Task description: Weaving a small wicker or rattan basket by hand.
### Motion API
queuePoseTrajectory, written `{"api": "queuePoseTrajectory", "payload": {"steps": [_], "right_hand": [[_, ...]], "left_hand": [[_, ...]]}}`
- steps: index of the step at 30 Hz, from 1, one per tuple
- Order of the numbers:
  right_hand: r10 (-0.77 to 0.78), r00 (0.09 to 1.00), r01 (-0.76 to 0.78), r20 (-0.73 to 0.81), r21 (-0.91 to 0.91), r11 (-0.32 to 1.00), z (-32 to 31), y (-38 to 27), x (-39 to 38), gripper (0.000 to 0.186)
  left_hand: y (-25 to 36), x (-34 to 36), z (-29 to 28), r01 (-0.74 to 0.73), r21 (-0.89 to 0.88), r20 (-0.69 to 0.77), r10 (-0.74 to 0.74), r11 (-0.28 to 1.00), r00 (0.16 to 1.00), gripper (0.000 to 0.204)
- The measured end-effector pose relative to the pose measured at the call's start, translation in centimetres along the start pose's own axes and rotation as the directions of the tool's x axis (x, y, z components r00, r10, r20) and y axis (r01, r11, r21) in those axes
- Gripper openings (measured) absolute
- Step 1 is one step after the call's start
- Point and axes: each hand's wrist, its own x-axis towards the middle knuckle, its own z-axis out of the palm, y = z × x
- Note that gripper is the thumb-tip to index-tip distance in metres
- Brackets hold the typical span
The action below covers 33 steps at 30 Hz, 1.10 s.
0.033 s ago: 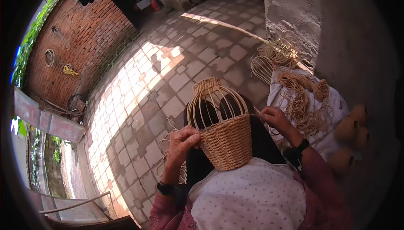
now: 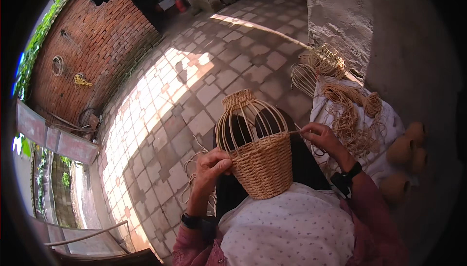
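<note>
A half-woven wicker basket (image 2: 265, 166) rests tilted on my lap, its lower wall thickly woven in tan cord. Bare curved ribs (image 2: 247, 120) rise from that wall to a narrow woven ring (image 2: 238, 99). My left hand (image 2: 213, 163) is closed on the left side of the basket at the edge of the weave. To the right, my right hand (image 2: 318, 137) pinches a thin strand (image 2: 295, 132) that runs from the top of the woven wall. Loose strands (image 2: 187, 178) hang beside my left wrist.
Right of me, a white cloth (image 2: 384, 120) carries tangled tan cord (image 2: 348, 113). Behind it are open rib frames (image 2: 327, 62) near a rough wall (image 2: 338, 23). Several round brown pots (image 2: 401, 149) stand at far right. Paving (image 2: 209, 93) stretches ahead to a brick wall (image 2: 92, 37).
My right hand has shifted very slightly, its fingers a little more extended, and the strand shows more plainly between it and the basket. My left hand stays on the basket.
</note>
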Motion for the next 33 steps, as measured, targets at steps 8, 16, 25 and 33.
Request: {"api": "queuePoseTrajectory", "payload": {"steps": [8, 16, 25, 33], "right_hand": [[-0.72, 0.634, 0.772, 0.282, -0.285, 0.568, 4.8, -15.2, -3.2, 0.024], [-0.565, 0.619, 0.774, 0.546, -0.298, 0.559, 4.1, -15.4, -4.1, 0.032], [-0.204, 0.978, 0.192, -0.035, -0.208, 0.959, 3.9, -12.5, -6.3, 0.032], [-0.039, 0.999, 0.039, 0.002, -0.176, 0.984, 2.7, -10.5, -3.5, 0.017]], "left_hand": [[3.2, -4.3, 1.8, -0.28, 0.318, 0.054, 0.278, 0.906, 0.959, 0.011], [5.4, -5.5, 4.5, -0.523, 0.715, 0.264, 0.513, 0.464, 0.817, 0.027], [5.5, -2.8, 7.7, -0.627, 0.671, 0.463, 0.438, 0.396, 0.771, 0.027], [6.0, -0.4, 6.9, -0.597, 0.692, 0.234, 0.655, 0.406, 0.718, 0.032]]}}
